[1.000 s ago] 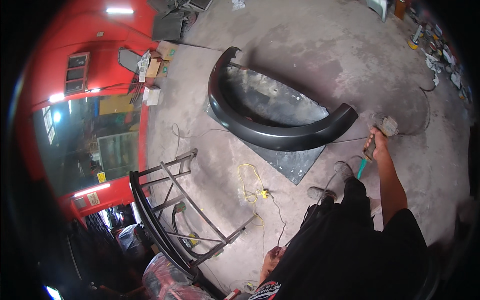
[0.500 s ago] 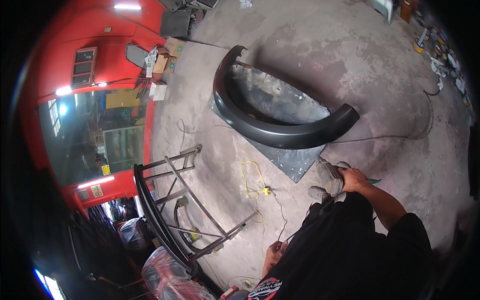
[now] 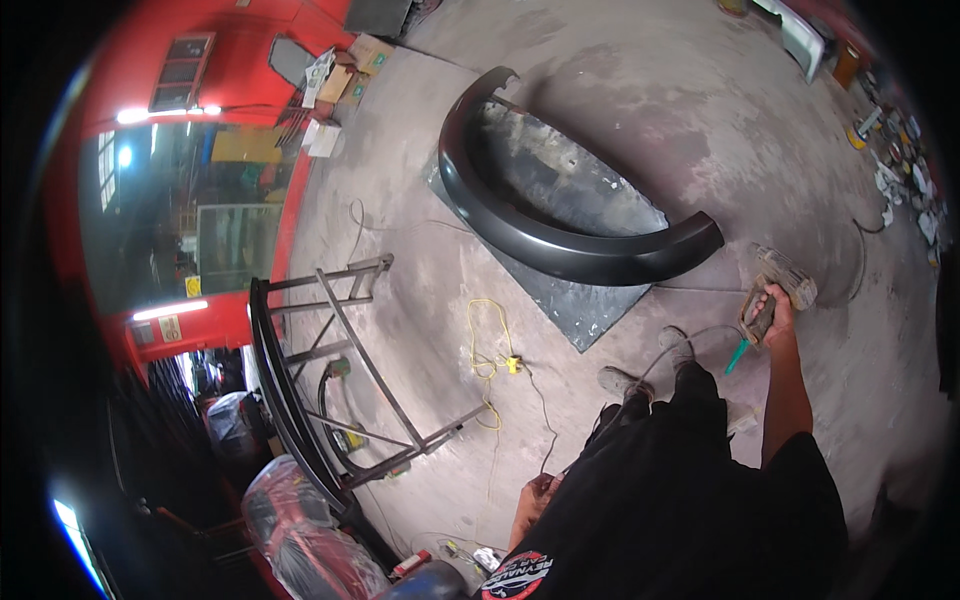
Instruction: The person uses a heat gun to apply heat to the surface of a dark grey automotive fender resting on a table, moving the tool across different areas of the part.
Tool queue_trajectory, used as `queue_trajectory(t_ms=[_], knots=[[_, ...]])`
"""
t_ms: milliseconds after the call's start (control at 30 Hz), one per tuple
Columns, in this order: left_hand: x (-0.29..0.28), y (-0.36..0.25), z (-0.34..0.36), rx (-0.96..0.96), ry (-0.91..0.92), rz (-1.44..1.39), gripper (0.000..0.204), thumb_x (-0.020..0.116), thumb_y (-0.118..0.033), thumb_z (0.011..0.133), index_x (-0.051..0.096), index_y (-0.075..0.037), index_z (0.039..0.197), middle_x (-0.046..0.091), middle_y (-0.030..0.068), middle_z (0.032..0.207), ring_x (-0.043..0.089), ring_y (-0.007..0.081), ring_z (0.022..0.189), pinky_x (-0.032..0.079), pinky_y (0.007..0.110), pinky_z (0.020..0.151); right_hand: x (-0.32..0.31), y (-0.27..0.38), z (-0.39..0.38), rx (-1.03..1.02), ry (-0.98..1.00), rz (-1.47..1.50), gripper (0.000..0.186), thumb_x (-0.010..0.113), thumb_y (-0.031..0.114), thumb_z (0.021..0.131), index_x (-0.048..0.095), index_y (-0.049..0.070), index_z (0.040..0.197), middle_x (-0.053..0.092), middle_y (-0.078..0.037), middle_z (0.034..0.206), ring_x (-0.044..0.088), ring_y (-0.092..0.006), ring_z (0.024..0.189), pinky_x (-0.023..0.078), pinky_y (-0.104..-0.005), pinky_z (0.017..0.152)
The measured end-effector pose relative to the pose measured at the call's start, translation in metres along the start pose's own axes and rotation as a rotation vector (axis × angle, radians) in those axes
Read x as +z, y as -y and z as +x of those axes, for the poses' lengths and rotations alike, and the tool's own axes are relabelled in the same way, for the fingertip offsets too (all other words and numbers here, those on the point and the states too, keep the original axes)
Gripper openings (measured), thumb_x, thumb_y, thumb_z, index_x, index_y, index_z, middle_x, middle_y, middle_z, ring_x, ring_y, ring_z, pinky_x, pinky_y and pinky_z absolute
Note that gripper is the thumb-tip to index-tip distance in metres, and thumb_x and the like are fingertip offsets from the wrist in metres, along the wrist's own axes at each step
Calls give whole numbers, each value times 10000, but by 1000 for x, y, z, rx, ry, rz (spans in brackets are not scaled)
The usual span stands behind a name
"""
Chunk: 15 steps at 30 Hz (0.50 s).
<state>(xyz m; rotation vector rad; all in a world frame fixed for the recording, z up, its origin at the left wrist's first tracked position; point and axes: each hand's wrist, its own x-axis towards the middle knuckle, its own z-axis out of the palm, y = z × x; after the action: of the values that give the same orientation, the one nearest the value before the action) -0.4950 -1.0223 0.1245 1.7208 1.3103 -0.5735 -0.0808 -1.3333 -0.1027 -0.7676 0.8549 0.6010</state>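
My right hand (image 3: 779,318) is wrapped around the handle of a dusty power sander (image 3: 787,277), held off the floor at the right. A green piece (image 3: 737,356) sticks out at the handle's lower end. The dark cord (image 3: 655,368) loops from the sander past my shoes toward my left hand (image 3: 537,497). That hand is closed beside my shirt and appears to grip the cord, its fingers partly hidden. Ahead, a curved glossy black fender flare (image 3: 575,256) rests on a dark, scuffed board (image 3: 583,322), apart from both hands.
A metal frame stand (image 3: 370,375) holds another long black curved part (image 3: 280,400) at left. A yellow cord and plug (image 3: 513,364) lie on the floor. Cardboard boxes (image 3: 368,55) sit by the red wall; cans and rags (image 3: 895,165) clutter the far right. Plastic-wrapped bulk (image 3: 300,530) stands near left.
My right hand has swung the sander outward to the right and forward, away from my legs. My left hand stays near my shirt. The view has shifted slightly.
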Motion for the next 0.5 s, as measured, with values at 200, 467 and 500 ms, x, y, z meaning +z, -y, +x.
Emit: queue_trajectory(t_ms=[200, 467, 500], knots=[[9, 45, 11, 4, -39, 85, 496, 611, -472, 848, 637, 23, 865, 646, 143, 712, 598, 187, 684, 467, 324, 639, 1, -20, -12, 59, -3, -197, 141, 628, 209, 752, 506, 146, 722, 483, 21, 611, 479, -117, 503, 439, -269, 467], [13, 80, 13, -36, -121, 82, 519, 596, -511, 837, 654, 5, 850, 654, 167, 732, 630, 224, 720, 475, 337, 661, 40, -81, -33, 163, 122, -507, 147, 646, 168, 702, 522, 106, 752, 488, -8, 618, 489, -144, 494, 430, -289, 457], [15, 86, 12, -58, -114, 50, 521, 597, -511, 837, 653, 6, 852, 654, 167, 732, 629, 220, 718, 475, 335, 660, 55, -85, -41, 174, 155, -586, 147, 640, 148, 700, 536, 76, 776, 494, -22, 624, 495, -148, 497, 424, -296, 447]])
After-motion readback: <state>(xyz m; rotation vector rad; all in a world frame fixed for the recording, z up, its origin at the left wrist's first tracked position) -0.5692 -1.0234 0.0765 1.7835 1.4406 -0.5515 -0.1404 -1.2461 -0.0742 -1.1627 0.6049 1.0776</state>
